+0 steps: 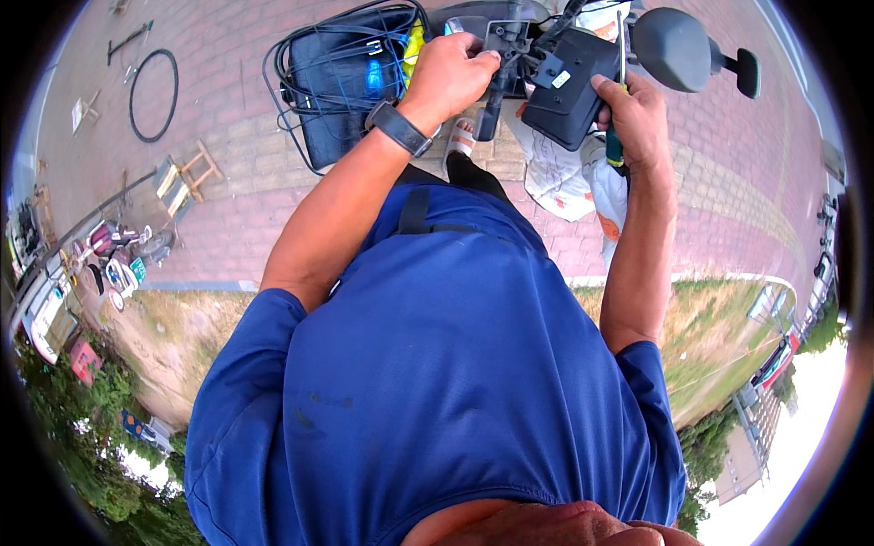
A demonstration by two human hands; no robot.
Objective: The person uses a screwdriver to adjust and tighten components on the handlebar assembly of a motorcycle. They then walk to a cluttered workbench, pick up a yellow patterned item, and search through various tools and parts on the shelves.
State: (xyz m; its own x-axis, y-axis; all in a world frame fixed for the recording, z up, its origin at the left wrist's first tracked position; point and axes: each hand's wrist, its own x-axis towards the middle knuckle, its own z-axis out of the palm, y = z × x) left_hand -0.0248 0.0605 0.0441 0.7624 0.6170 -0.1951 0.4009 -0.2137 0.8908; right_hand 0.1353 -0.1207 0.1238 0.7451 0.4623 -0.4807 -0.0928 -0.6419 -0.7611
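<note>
My left hand (450, 80), a watch (399, 126) on its wrist, is closed with fingertips pinched at a grey bracket (506, 42). What lies between those fingers is hidden. In my right hand (640, 120) is a screwdriver (615, 148) with a green and yellow handle, its shaft pointing upward. The thumb of that hand lies at the right edge of a flat black plastic housing (572, 89) with a small white label. The housing sits tilted beside the bracket, among dark parts that look like a scooter's front end.
A black case (330, 136) draped with looped black cable stands at the left. A rear-view mirror (672, 50) sticks out at the upper right. White bags (557, 180) hang below the housing. A tyre (154, 96) and a small wooden stool (198, 170) are on the brick paving.
</note>
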